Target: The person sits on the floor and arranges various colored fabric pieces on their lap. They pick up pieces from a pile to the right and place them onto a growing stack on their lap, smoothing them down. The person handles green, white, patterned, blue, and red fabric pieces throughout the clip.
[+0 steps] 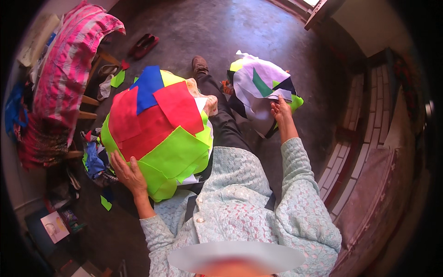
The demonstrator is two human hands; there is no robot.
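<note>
A large pile of fabric pieces in red, blue and neon green point(147, 134) lies over my lap on the left side. My left hand point(129, 174) rests against its near left edge, fingers stretched out on the neon green cloth. To the right, a second heap of scraps, mostly pale lilac point(247, 78) with black, green and neon yellow bits, sits beyond my knees. At that heap's near right side, my right hand point(281, 112) pinches a pale lilac fabric piece point(282, 95). What supports the right heap is mostly hidden.
At the far left, a pink plaid cloth point(69, 64) drapes over wooden furniture. Dark shoes point(144, 46) stand on the grey floor, and more scraps point(94, 159) lie beside the left pile. White brick-patterned steps point(369, 134) run along the right.
</note>
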